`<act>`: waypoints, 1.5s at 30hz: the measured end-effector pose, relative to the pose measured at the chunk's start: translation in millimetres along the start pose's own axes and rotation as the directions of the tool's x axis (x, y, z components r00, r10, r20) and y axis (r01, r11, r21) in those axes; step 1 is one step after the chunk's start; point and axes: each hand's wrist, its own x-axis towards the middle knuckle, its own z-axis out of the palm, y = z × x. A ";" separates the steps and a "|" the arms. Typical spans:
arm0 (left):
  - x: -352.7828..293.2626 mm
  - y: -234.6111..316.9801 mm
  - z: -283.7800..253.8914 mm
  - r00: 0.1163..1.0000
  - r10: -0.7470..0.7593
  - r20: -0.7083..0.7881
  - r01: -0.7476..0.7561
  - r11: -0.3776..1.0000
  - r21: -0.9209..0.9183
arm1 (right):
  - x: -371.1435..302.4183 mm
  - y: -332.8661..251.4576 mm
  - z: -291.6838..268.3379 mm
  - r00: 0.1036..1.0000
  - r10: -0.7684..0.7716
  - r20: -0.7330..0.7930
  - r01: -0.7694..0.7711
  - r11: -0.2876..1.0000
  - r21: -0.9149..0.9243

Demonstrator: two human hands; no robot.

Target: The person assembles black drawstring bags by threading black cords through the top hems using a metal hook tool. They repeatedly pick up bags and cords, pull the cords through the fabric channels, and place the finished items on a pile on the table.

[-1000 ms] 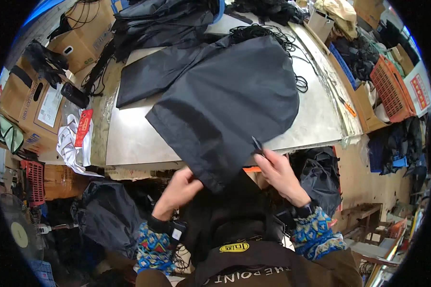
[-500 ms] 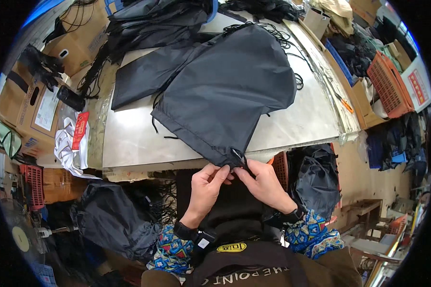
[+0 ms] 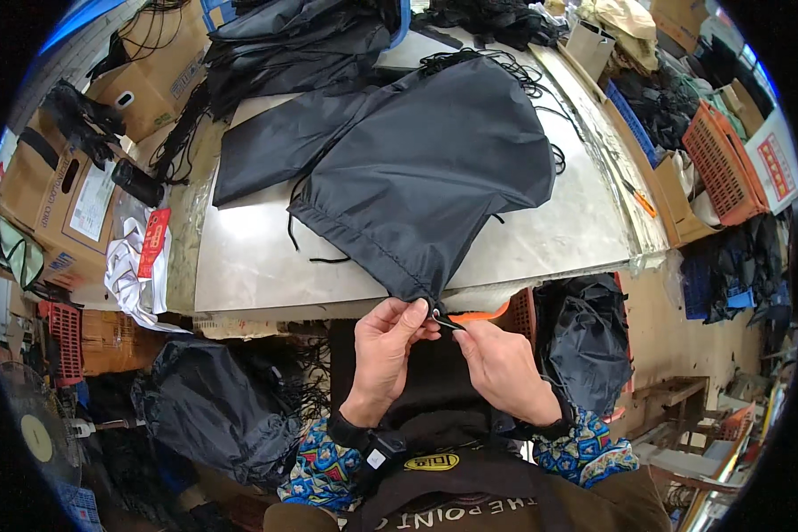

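Note:
A black drawstring bag (image 3: 426, 151) of thin fabric lies across the table, its narrow corner hanging over the near edge. My left hand (image 3: 388, 341) is closed, pinching that corner between thumb and fingers. Just to its right, my right hand (image 3: 510, 368) is closed on a thin dark cord (image 3: 449, 323) with a pale glint along it, stretched from the bag's corner. Whether a slim metal tool lies along the cord I cannot tell. Short black cord ends (image 3: 330, 261) stick out along the bag's left hem.
More black bags (image 3: 297, 44) are heaped at the back, with loose cords nearby. Orange-handled snips (image 3: 638, 199) lie at the right. Below the table's near edge (image 3: 275, 312) stand filled heaps of black fabric (image 3: 213, 403). Cardboard boxes (image 3: 71, 208) stand left, an orange crate (image 3: 723, 164) right.
My right hand has drawn away to the right and slightly down from the bag's corner, stretching the cord. My left hand still pinches the corner. An orange object at the table edge shows more.

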 end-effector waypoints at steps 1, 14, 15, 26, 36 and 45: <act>-0.5 0.3 -0.2 1.000 0.012 0.000 -0.012 1.000 0.014 | 0.0 0.0 0.7 1.000 -0.001 0.001 0.001 1.000 0.000; 6.1 9.4 -6.2 0.975 0.213 -0.063 -0.200 0.965 0.170 | 13.0 2.7 6.6 0.986 -0.163 -0.017 0.164 0.984 0.071; 9.9 17.5 -12.1 0.964 0.245 -0.104 -0.228 0.962 0.150 | 8.3 11.3 -6.1 0.984 -0.151 0.094 0.148 0.988 0.045; 16.6 6.8 -3.4 0.994 0.095 -0.058 -0.092 0.995 0.048 | 14.0 -2.2 -36.2 0.981 -0.046 0.186 0.021 0.991 0.131; 28.8 16.2 0.3 0.942 0.283 0.181 -0.335 0.834 0.439 | -10.1 19.9 -76.6 0.990 0.089 0.110 -0.087 0.996 -0.022; 28.0 40.4 -7.1 0.989 0.141 0.037 -0.145 0.934 0.328 | 8.6 10.4 -31.8 0.956 0.200 0.216 -0.269 0.891 0.366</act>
